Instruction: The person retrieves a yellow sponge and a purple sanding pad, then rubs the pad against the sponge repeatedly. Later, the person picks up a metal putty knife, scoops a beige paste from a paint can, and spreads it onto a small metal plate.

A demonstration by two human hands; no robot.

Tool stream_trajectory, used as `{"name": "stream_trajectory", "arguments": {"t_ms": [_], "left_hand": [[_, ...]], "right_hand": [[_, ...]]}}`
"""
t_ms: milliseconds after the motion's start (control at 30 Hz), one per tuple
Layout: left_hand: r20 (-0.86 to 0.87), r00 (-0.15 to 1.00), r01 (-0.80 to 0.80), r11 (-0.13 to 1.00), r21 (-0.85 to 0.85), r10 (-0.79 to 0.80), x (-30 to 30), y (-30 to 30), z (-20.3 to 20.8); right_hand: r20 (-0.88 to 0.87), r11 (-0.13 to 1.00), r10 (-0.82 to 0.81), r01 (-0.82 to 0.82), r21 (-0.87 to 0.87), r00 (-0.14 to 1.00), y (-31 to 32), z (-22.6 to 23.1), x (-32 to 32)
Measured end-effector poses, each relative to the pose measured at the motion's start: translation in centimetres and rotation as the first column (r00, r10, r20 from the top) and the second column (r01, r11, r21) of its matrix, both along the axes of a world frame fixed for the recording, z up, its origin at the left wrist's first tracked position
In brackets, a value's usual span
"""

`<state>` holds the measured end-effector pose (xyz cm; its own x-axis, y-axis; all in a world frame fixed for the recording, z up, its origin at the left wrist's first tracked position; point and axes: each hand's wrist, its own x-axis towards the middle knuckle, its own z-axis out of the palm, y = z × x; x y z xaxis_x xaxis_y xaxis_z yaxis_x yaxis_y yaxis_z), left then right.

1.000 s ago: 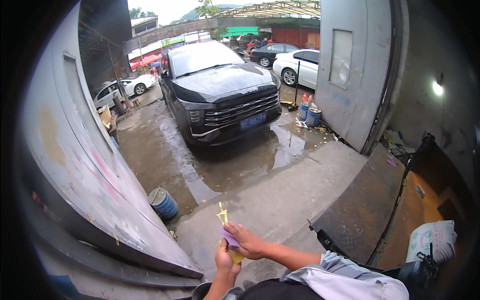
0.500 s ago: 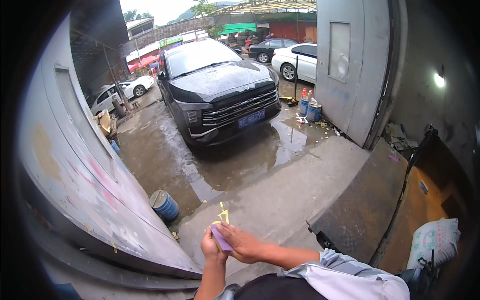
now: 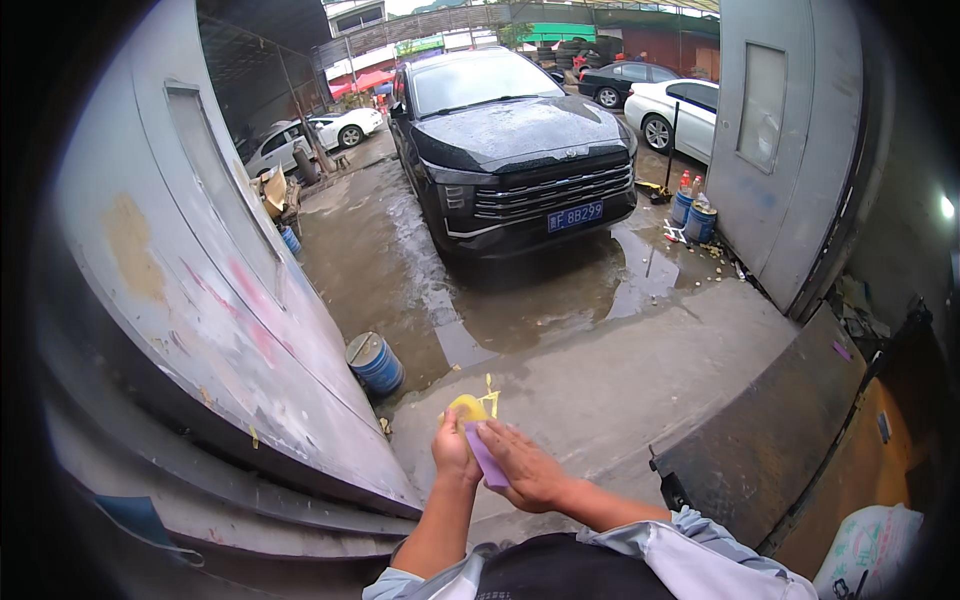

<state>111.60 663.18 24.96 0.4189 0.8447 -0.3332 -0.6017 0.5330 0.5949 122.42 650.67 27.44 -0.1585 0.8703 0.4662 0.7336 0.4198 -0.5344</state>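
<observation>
The left hand (image 3: 455, 458) is curling its fingers around a yellow piece (image 3: 467, 406), which is poking out above its grip. The right hand (image 3: 532, 470) is resting nearly straight-fingered along a purple pad (image 3: 486, 460); I cannot tell whether it is gripping it. Both things are sitting between the 2 hands, above the concrete floor (image 3: 600, 390), with 1 blue drum (image 3: 376, 366) standing beyond, leftward.
</observation>
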Motion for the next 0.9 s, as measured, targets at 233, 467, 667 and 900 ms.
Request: {"name": "stream_trajectory", "arguments": {"t_ms": [233,467,667,900], "left_hand": [[0.043,0.995,0.087,0.996,-0.026,-0.086,1.1,1.9,2.1],[0.227,0.974,-0.006,0.998,0.055,-0.006,2.0,0.7,3.8],[0.099,0.995,0.032,0.999,0.0,-0.032,0.3,2.9,1.0],[-0.008,1.0,-0.015,0.979,0.201,0.017,-0.6,0.9,4.9]], "right_hand": [[-0.046,0.992,-0.009,0.014,0.126,0.999,1.6,0.5,0.3],[0.02,0.989,-0.03,0.027,0.147,0.999,5.2,2.4,2.4],[0.033,0.995,0.04,-0.043,0.094,0.999,-1.5,-1.4,1.1],[-0.125,0.933,-0.301,0.319,0.168,0.945,-1.1,0.0,5.2]]}}
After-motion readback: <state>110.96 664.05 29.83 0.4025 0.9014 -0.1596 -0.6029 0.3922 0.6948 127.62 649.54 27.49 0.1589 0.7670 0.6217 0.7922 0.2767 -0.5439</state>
